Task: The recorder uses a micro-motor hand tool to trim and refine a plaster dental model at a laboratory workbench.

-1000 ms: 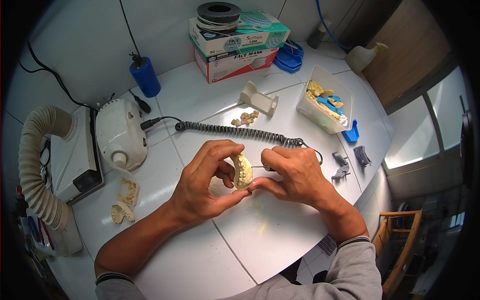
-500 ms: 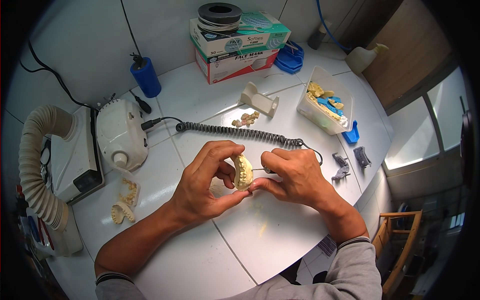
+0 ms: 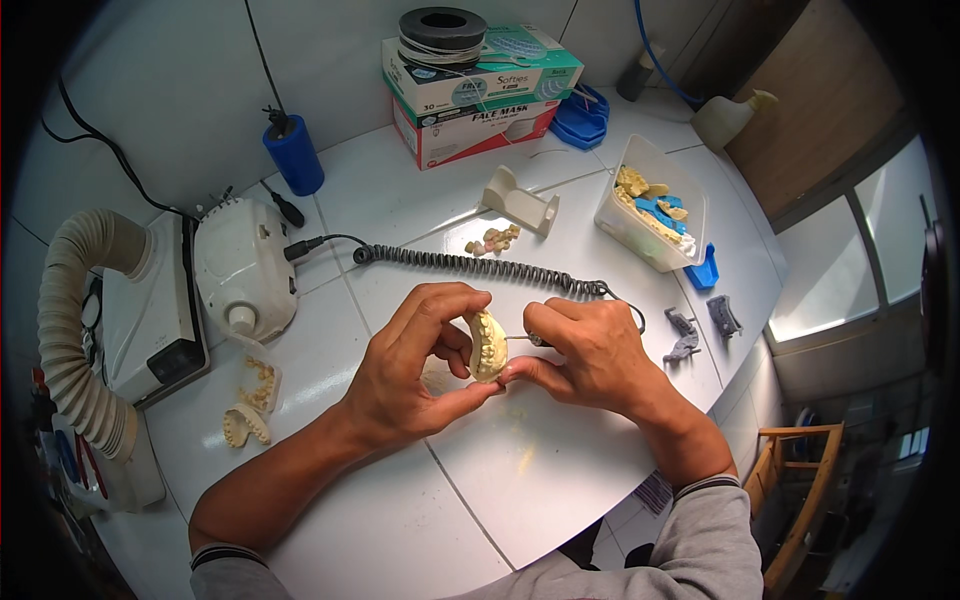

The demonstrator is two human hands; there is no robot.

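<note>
My left hand (image 3: pixel 405 370) holds a pale yellow plaster dental cast (image 3: pixel 491 346) upright, its row of teeth facing right. My right hand (image 3: pixel 590 355) grips a slim rotary handpiece (image 3: pixel 539 339), mostly hidden by the fingers, its thin bit reaching to the cast. My right thumb touches the lower end of the cast beside my left thumb. The handpiece's coiled black cord (image 3: pixel 470 264) runs behind my hands to a white control unit (image 3: pixel 240 260). A little pale powder lies on the tiled table (image 3: pixel 480 500) under the cast.
At left stand a hose extractor (image 3: pixel 145 330) and cast pieces (image 3: pixel 245 425). Behind are a blue cylinder (image 3: pixel 293 160), stacked boxes (image 3: pixel 470 135), a white holder (image 3: pixel 525 205) and small pieces (image 3: pixel 490 240). At right sit a plastic tub (image 3: pixel 640 235), grey parts (image 3: pixel 722 316) and a wooden chair (image 3: pixel 800 432).
</note>
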